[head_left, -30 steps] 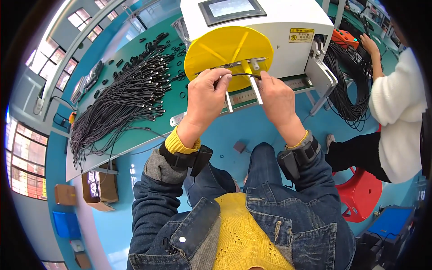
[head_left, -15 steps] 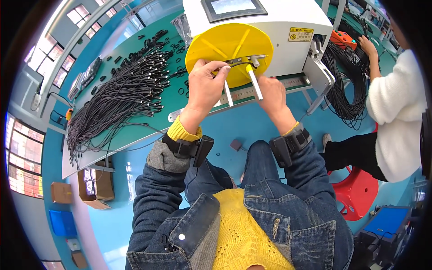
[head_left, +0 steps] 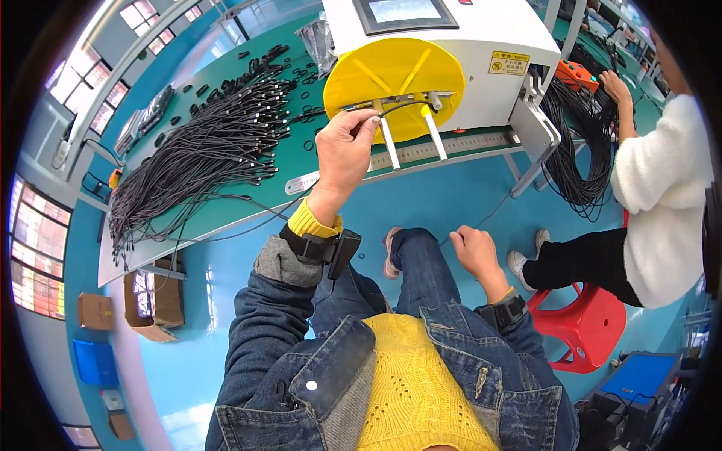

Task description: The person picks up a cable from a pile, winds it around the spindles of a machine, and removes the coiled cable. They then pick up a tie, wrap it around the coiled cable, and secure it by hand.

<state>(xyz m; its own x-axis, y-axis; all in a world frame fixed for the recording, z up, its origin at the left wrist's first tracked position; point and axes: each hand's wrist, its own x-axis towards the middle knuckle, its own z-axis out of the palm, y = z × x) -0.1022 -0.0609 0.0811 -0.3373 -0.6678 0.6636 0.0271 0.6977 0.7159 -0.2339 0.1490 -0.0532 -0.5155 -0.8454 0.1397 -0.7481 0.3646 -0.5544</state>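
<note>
My left hand (head_left: 346,154) is at the near face of a round yellow disc (head_left: 357,71), its thumb and forefinger pinched on a black cable (head_left: 406,104). That cable lies along the metal bar and clip (head_left: 435,99) on the disc, beside two pale rods (head_left: 435,135) that stick out toward me. My right hand (head_left: 476,254) is away from the disc, over the floor beside my knee. Its fingers are curled in; what they hold, if anything, is hidden.
A white machine (head_left: 481,45) with a screen (head_left: 402,10) carries the disc. Bundled black cables (head_left: 203,146) cover the green table's left side, and a metal ruler (head_left: 481,141) lies along its edge. On the right, a person (head_left: 662,203) works near hanging cables (head_left: 575,143) and a red stool (head_left: 594,323).
My right hand has let go near the disc's rods and dropped back toward my lap. The left hand remains pinched at the cable. The view has shifted slightly.
</note>
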